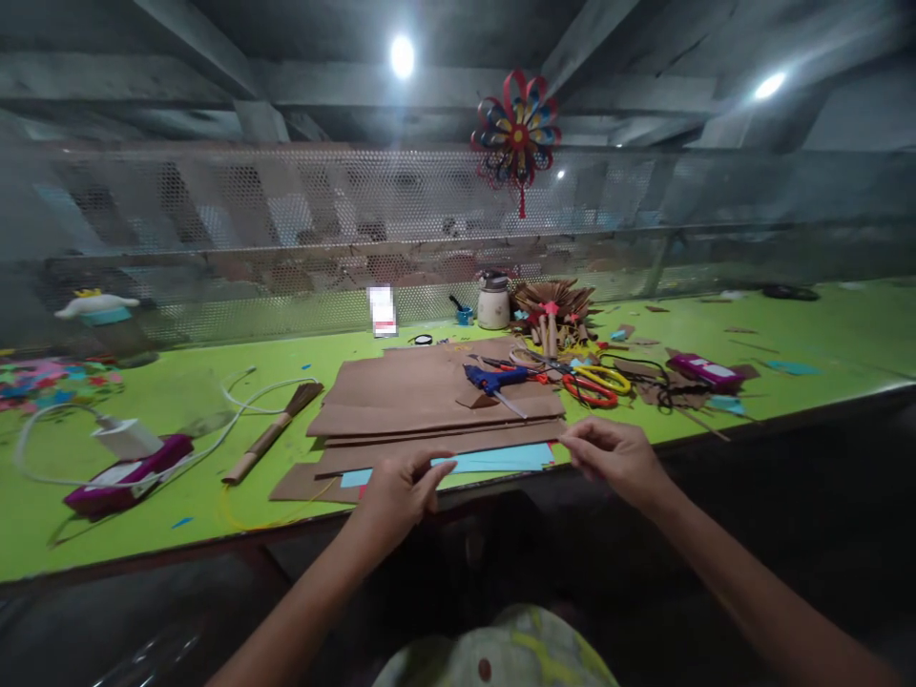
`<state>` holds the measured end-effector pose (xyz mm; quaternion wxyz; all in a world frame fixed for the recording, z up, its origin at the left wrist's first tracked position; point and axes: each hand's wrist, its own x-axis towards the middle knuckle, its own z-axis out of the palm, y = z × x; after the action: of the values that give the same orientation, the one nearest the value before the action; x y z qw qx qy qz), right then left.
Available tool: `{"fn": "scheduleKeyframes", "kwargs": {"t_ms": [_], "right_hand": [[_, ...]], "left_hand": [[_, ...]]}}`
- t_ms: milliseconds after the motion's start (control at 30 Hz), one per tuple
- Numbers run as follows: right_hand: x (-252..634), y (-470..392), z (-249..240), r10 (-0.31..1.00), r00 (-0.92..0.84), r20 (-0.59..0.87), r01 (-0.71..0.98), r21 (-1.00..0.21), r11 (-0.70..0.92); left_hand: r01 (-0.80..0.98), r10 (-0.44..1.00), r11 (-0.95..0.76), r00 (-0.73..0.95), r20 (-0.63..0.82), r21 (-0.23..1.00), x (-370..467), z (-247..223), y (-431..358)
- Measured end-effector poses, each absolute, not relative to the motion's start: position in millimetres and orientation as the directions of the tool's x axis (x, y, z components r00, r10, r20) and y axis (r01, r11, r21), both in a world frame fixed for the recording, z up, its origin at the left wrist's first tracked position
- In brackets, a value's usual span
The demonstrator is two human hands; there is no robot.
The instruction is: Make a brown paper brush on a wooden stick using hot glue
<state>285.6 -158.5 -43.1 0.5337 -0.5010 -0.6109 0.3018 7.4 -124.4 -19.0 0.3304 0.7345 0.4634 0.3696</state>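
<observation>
My left hand (401,493) is over the front edge of the green table, beside light blue paper (501,459); its thumb and forefinger are apart and nothing shows between them. At the right end of the stacked brown paper (401,393), my right hand (615,458) is closed in a pinch. What its fingertips hold, if anything, is too small to make out. A blue glue gun (493,378) lies on top of the stack. Scissors with red handles (591,390) and yellow handles (608,375) lie to its right.
A rolled brown paper piece (268,441) and a purple power strip (129,477) with white cable lie left. At the back stand a phone (383,312), a white jug (493,301) and fanned brown paper pieces (554,310). Another purple strip (707,372) lies right.
</observation>
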Motion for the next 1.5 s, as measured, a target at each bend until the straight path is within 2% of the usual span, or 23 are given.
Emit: {"fn": "scheduleKeyframes", "kwargs": {"t_ms": [100,167,267,333,400,433,500,567,633,733,767,833,900,1000,1100,1167,1200,1267,1333,1367,1433,1500], "right_hand": [[291,-138,-46,0.888,0.137,0.438,0.471,-0.817,0.331],[286,-118,-39,0.837,0.118,0.535,0.606,-0.706,0.366],[265,-85,-21,0.774,-0.137,0.618,0.788,-0.405,0.463],[248,-65,-10,0.758,-0.320,0.568,0.835,-0.208,0.509],[235,-50,-6,0.760,-0.415,0.500,0.842,-0.104,0.529],[231,-44,-7,0.755,-0.432,0.493,0.836,-0.096,0.541],[230,-37,-11,0.723,-0.407,0.558,0.798,-0.169,0.579],[234,-34,-16,0.687,-0.290,0.666,0.722,-0.318,0.614],[239,-34,-17,0.691,-0.102,0.716,0.617,-0.500,0.608],[242,-36,-7,0.761,0.181,0.623,0.354,-0.764,0.540],[242,-37,0,0.786,0.245,0.568,0.222,-0.822,0.525],[243,-38,15,0.833,0.295,0.468,-0.051,-0.863,0.503],[246,-39,30,0.865,0.288,0.411,-0.242,-0.843,0.481],[250,-43,45,0.863,0.277,0.422,-0.329,-0.802,0.498],[241,-61,50,0.793,0.284,0.539,-0.236,-0.763,0.602],[226,-83,45,0.725,0.239,0.646,-0.049,-0.737,0.674],[216,-97,40,0.692,0.172,0.701,0.081,-0.711,0.699],[194,-127,25,0.650,-0.073,0.756,0.274,-0.612,0.742],[173,-152,4,0.518,-0.356,0.778,0.258,-0.451,0.854],[165,-162,-7,0.464,-0.472,0.749,0.220,-0.410,0.885],[156,-175,-25,0.396,-0.534,0.747,0.172,-0.363,0.916],[155,-181,-35,0.387,-0.517,0.764,0.153,-0.363,0.919]], "left_hand": [[0.481,0.884,-0.468,0.266,0.385,0.742,-6,-15,-101],[0.476,0.857,-0.516,0.289,0.428,0.712,-8,-10,-81],[0.468,0.825,-0.563,0.355,0.439,0.681,0,-6,-52],[0.481,0.830,-0.555,0.374,0.414,0.678,7,-8,-37],[0.470,0.866,-0.486,0.374,0.332,0.737,13,-14,-28],[0.430,0.896,-0.407,0.360,0.260,0.806,15,-17,-26],[0.293,0.944,-0.196,0.316,0.098,0.936,17,-22,-27],[0.138,0.950,0.021,0.307,-0.063,0.990,19,-24,-33],[0.031,0.908,0.190,0.374,-0.188,0.981,22,-20,-40],[-0.087,0.810,0.373,0.516,-0.279,0.924,29,-8,-46],[-0.119,0.799,0.395,0.534,-0.276,0.911,31,-3,-46],[-0.161,0.796,0.410,0.543,-0.267,0.898,34,5,-46],[-0.177,0.803,0.405,0.539,-0.256,0.897,34,10,-47],[-0.177,0.784,0.420,0.565,-0.258,0.890,30,13,-56],[-0.184,0.699,0.499,0.662,-0.268,0.847,29,13,-70],[-0.208,0.637,0.555,0.729,-0.251,0.805,29,13,-79],[-0.238,0.624,0.571,0.748,-0.226,0.786,29,13,-84],[-0.323,0.645,0.577,0.743,-0.176,0.750,28,10,-90],[-0.387,0.709,0.559,0.681,-0.181,0.733,24,3,-95],[-0.405,0.750,0.536,0.632,-0.197,0.741,21,-2,-96],[-0.411,0.830,0.454,0.518,-0.208,0.790,14,-11,-100],[-0.422,0.898,0.331,0.417,-0.143,0.844,9,-18,-105]]}}
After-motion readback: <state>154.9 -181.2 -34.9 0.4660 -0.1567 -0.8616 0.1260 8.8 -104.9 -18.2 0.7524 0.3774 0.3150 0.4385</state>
